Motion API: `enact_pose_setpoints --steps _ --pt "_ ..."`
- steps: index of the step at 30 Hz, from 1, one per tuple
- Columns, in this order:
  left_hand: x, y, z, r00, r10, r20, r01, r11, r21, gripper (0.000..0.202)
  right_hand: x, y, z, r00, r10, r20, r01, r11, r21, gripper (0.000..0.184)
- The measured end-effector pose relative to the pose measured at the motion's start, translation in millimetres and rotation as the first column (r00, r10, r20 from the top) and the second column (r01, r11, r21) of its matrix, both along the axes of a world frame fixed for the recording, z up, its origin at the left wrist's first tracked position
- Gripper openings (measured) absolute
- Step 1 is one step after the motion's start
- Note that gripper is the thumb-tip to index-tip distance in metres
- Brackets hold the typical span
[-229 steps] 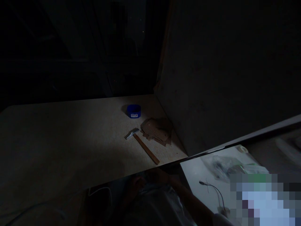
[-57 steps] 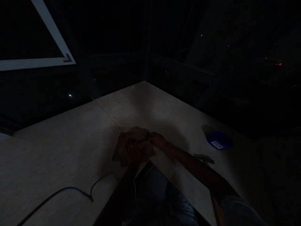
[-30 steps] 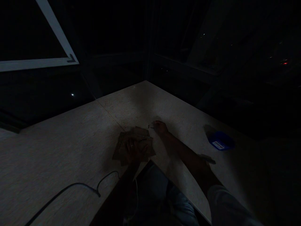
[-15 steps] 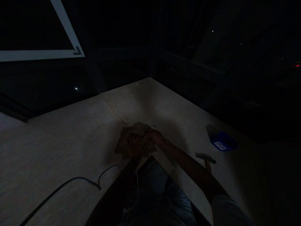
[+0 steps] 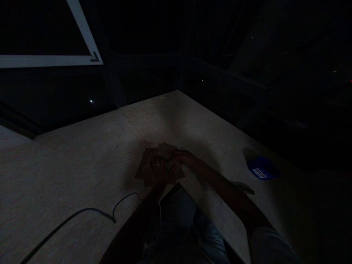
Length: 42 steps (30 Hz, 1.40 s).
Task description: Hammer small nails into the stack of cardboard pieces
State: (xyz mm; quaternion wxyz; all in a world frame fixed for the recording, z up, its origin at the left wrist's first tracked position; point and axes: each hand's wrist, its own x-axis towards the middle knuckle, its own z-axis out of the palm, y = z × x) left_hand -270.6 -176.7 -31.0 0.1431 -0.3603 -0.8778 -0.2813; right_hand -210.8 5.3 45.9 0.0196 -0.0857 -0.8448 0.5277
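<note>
Brown, jagged-edged flat sheets lie in a rough stack on the pale surface in front of me; in this dim light I cannot tell their material. Resting on the stack is my left hand, its fingers spread and a ring on one of them. My right hand is at the far right side of the sheets, fingers drawn together. Whatever those fingers pinch is too dark to name. Just beyond the right hand lies a tiny dark sliver.
A blue plastic tub with a white label stands at the right. The hammer lies partly hidden behind my right forearm. A dark cable curves across the left. Dark window panes rise behind the surface's far corner.
My right forearm now covers more of the hammer, including its handle. My left hand stays on the sheets, the right at their far edge. The view has shifted slightly.
</note>
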Motion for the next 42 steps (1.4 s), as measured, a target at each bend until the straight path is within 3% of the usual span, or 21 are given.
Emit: enact_pose_setpoints --steps 3,6,9,13,19,24,32,37,42 --pt "0.0 -0.4 -2.6 1.000 0.009 -0.012 -0.009 1.000 -0.004 0.075 -0.3 1.7 4.3 0.998 0.050 -0.043 -0.047 0.997 0.057 0.013" --pt "0.2 -0.4 -3.5 0.999 0.008 -0.033 -0.009 1.000 -0.008 0.075 -1.9 11.1 10.3 0.996 0.027 -0.081 -0.017 0.992 0.126 0.015" --pt "0.6 -0.8 -0.4 0.999 0.004 -0.041 -0.005 1.000 -0.013 0.074 -9.3 27.6 12.0 0.990 -0.081 -0.112 0.101 0.978 0.183 0.017" --pt "2.5 -1.1 2.4 1.000 0.005 -0.028 -0.003 0.999 0.046 0.074 -28.1 49.9 1.7 0.957 -0.269 -0.104 0.286 0.935 0.212 0.021" --pt "3.6 0.0 -3.2 1.000 0.016 -0.020 -0.014 0.998 0.068 0.078 -50.1 61.2 -22.6 0.926 -0.378 -0.015 0.375 0.911 0.169 0.034" --pt "2.6 -0.4 -1.9 1.000 0.013 -0.005 -0.013 0.998 0.061 0.077 -46.4 58.8 -35.1 0.892 -0.452 -0.020 0.452 0.888 0.087 0.035" --pt "3.7 -1.7 4.0 0.999 0.014 -0.052 -0.013 0.999 0.032 0.074 -31.0 76.2 -22.7 0.814 -0.568 -0.123 0.575 0.818 0.027 0.035" --pt "3.9 -1.0 1.7 1.000 0.005 -0.027 -0.004 1.000 0.027 0.075 -18.5 59.1 -16.6 0.849 -0.506 -0.155 0.522 0.848 0.092 0.032" --pt "4.5 -0.5 3.9 0.999 0.012 0.033 -0.013 0.999 0.040 0.076 -12.5 15.1 -13.8 0.971 -0.205 -0.123 0.227 0.952 0.203 0.026"
